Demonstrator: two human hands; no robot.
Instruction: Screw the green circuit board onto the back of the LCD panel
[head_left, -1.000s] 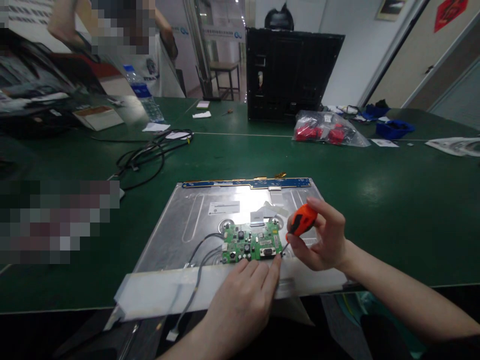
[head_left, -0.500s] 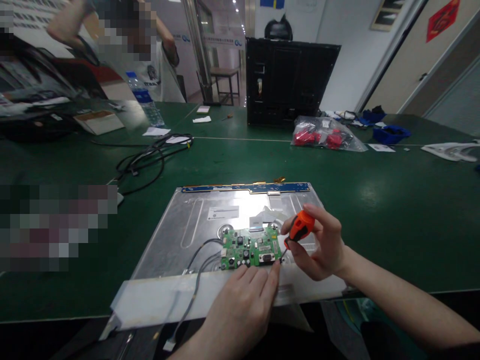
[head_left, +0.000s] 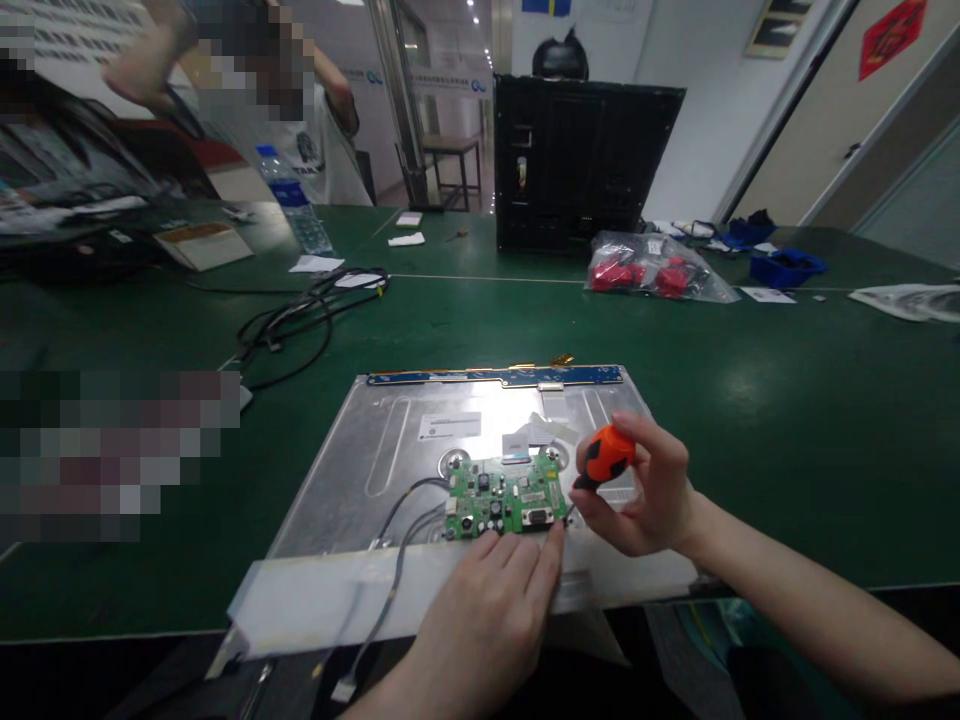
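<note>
My right hand (head_left: 646, 490) pinches the orange and black handle of a screwdriver (head_left: 609, 455). The screwdriver leans down to the left, its tip at the front right corner of a green circuit board (head_left: 504, 490). Along the board's front edge rests my left hand (head_left: 491, 590), its index finger stretched to that same corner and the other fingers lying against the edge. Under the board is a silver metal display panel (head_left: 341, 470) with a white label and a blue strip board (head_left: 495, 377) along its far side. Grey and black cables (head_left: 397, 560) run from the board's left side.
On the green table (head_left: 450, 320) lie coiled black cables (head_left: 300, 315), a water bottle (head_left: 296, 205) and a bag with red items (head_left: 656, 272). A black monitor back (head_left: 585, 165) stands farther off. Across the table a person (head_left: 322, 150) has both arms raised.
The screwdriver handle has turned in my right hand's fingers and shifted slightly to the right. My left hand keeps its place on the board's edge.
</note>
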